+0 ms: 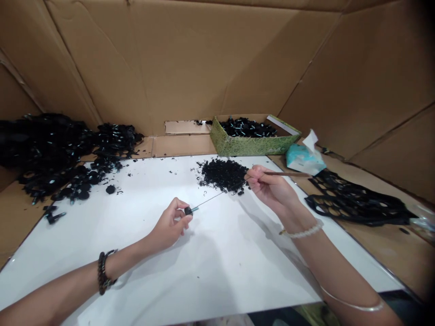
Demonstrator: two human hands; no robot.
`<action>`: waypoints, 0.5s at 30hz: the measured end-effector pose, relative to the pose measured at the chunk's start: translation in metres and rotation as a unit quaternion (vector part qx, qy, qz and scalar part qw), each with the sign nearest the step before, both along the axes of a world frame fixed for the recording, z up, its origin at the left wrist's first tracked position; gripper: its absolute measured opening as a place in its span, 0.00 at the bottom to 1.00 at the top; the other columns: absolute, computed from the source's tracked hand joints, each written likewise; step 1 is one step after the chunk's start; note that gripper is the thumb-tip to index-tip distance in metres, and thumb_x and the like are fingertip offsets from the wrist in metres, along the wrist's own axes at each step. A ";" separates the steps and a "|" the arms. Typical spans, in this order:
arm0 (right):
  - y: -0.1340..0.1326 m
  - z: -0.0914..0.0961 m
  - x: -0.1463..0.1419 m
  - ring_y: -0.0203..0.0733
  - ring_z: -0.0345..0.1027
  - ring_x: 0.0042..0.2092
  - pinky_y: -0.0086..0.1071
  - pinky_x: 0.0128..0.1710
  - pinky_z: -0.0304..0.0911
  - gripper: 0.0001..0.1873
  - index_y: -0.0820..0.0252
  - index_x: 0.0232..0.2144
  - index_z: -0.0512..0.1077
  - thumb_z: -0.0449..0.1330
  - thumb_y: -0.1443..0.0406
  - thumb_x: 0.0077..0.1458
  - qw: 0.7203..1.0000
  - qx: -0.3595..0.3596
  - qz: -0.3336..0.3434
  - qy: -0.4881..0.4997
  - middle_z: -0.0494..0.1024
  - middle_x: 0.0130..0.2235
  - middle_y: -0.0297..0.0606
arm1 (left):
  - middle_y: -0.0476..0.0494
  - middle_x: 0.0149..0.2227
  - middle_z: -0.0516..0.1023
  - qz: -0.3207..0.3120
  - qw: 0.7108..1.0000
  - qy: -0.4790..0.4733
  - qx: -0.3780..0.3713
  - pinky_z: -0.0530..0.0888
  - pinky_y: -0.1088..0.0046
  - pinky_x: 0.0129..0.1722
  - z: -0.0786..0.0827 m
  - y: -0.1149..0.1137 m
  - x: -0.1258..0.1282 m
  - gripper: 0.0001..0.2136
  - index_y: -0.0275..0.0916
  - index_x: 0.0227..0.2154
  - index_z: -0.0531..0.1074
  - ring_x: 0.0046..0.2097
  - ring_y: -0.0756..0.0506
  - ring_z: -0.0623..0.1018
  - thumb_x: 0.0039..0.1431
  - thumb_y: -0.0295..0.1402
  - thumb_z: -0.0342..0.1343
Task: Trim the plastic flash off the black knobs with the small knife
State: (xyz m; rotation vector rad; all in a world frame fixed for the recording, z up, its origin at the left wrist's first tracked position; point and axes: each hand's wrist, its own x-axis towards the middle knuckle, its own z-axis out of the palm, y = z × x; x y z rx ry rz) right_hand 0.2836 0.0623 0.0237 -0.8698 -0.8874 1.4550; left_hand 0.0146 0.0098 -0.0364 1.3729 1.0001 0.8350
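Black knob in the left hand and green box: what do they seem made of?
Black knob: probably matte plastic or rubber, being dull black; its stud likely plated metal, given the silvery blue-green sheen. Green box: probably cardboard, printed finish, judging by its thin, patterned walls.

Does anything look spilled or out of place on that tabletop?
Slightly: tiny black curled scraps stray across the white tabletop, outside the dense black scrap pile by the right hand. One round black knob also lies apart from the dark mound of parts at left, possibly dropped.
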 end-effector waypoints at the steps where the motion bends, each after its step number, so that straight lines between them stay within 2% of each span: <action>1: 0.001 0.001 0.003 0.28 0.55 0.24 0.20 0.19 0.57 0.10 0.60 0.19 0.61 0.59 0.75 0.38 1.000 -0.002 -0.009 0.006 0.56 0.23 0.30 | 0.49 0.33 0.64 -0.003 1.000 0.001 0.002 0.67 0.78 0.23 0.000 0.000 0.000 0.11 0.41 0.35 0.57 0.29 0.52 0.69 0.56 0.40 0.51; 6: 0.007 0.003 0.014 0.27 0.55 0.23 0.19 0.19 0.58 0.10 0.60 0.18 0.61 0.58 0.76 0.37 0.999 -0.016 -0.029 0.018 0.56 0.23 0.30 | 0.48 0.36 0.64 -0.006 1.000 -0.006 0.010 0.68 0.77 0.23 -0.001 0.000 -0.002 0.10 0.41 0.35 0.57 0.29 0.53 0.69 0.57 0.39 0.51; 10: 0.008 0.005 0.016 0.26 0.54 0.24 0.15 0.18 0.58 0.10 0.61 0.18 0.62 0.57 0.78 0.34 0.998 -0.027 -0.044 0.045 0.55 0.23 0.30 | 0.50 0.31 0.65 -0.002 1.000 -0.013 0.005 0.67 0.77 0.23 -0.003 0.002 -0.002 0.11 0.41 0.36 0.57 0.29 0.52 0.69 0.57 0.40 0.51; 15: 0.008 0.007 0.019 0.28 0.53 0.24 0.18 0.17 0.58 0.12 0.59 0.19 0.60 0.54 0.79 0.35 0.997 -0.026 -0.059 0.049 0.56 0.24 0.30 | 0.52 0.27 0.64 0.001 1.000 -0.009 0.004 0.67 0.77 0.23 -0.003 0.002 -0.001 0.10 0.41 0.35 0.57 0.28 0.52 0.68 0.57 0.40 0.50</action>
